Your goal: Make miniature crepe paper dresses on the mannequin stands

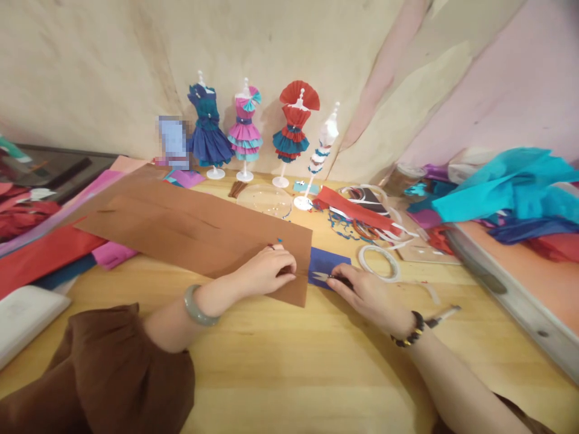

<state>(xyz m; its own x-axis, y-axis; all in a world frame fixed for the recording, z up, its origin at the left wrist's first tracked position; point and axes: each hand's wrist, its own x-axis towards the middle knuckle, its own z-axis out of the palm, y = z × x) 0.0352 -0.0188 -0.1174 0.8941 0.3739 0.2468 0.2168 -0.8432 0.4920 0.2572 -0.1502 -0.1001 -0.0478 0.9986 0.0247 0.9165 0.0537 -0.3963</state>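
Note:
In the head view my right hand [362, 295] is closed around a small pair of scissors [320, 276]. The blades point left, slightly apart, over a blue piece of crepe paper [328, 258] on the table. My left hand [271, 269] lies over the right end of a long brown sheet of paper [190, 226], with thumb and fingers curled together. Whatever is between those fingertips, if anything, is hidden. A tiny blue scrap [280, 240] sits on the brown sheet just beyond them. The sheet's right edge reaches the blue piece.
Several mini dress forms stand along the wall, among them one in a red dress [294, 129]. A white tape roll [379, 263], red strip [357, 208] and cutter knife [443, 316] lie right. Coloured paper [511, 190] is heaped far right; a white device [29, 316] lies left.

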